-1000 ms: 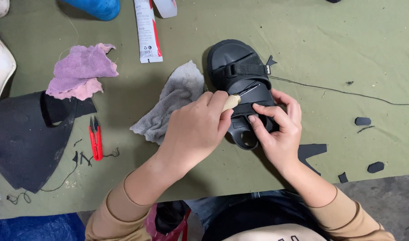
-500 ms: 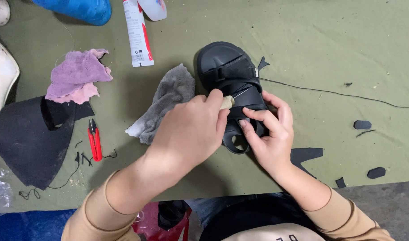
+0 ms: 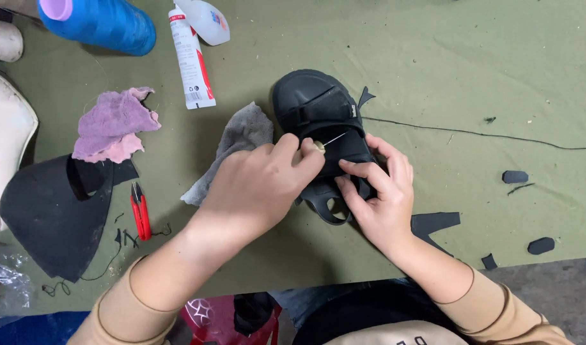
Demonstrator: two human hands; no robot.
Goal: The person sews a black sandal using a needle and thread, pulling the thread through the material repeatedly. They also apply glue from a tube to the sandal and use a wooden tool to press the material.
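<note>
Two hands work on a black strapped rubber sandal lying mid-table on the olive cloth table. Left hand is closed around a pale-handled awl, its metal tip at the sandal's strap. Right hand pinches that strap flat, fingers bent. Stitching seems under way; steady piercing likely matters next. Left of the sandal lie a grey rag and red snips.

A black sandal is seen on an olive-green table cover. A grey cloth and a pink-and-lilac rag are laid nearby. Red snips, a blue thread cone and a white tube with a red stripe are shown.
</note>
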